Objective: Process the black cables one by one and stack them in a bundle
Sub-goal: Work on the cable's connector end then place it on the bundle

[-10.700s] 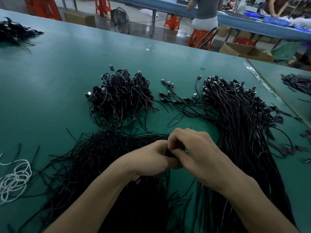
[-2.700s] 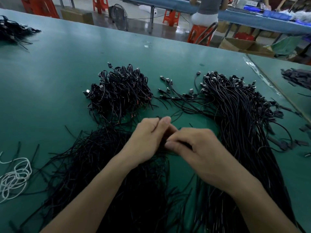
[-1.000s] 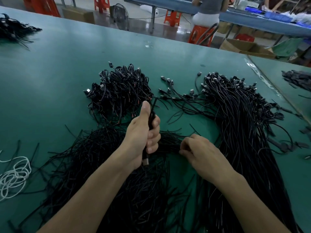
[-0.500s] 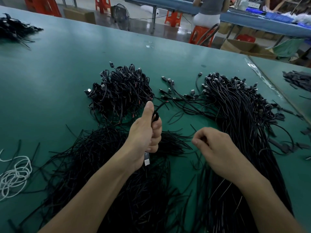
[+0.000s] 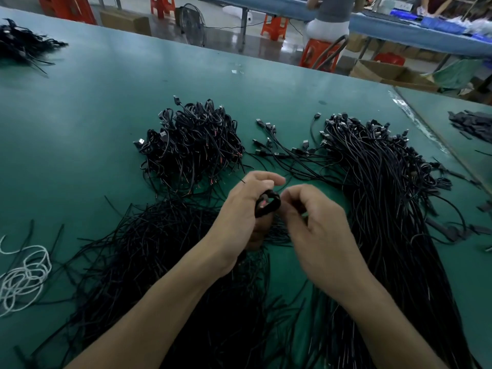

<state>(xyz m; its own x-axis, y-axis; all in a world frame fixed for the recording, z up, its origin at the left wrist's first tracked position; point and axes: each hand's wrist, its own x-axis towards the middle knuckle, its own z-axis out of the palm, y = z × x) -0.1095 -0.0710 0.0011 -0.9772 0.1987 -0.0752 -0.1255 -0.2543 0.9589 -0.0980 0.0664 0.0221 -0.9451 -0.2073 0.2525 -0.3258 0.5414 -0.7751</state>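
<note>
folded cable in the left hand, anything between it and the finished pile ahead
Nothing visible: only table and stray wire ends lie between the folded cable in the left hand and the finished pile.

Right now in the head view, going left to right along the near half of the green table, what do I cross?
White coiled cord → loose pile of thin black strands → left hand gripping a folded black cable → right hand → long heap of black cables with plugs.
</note>
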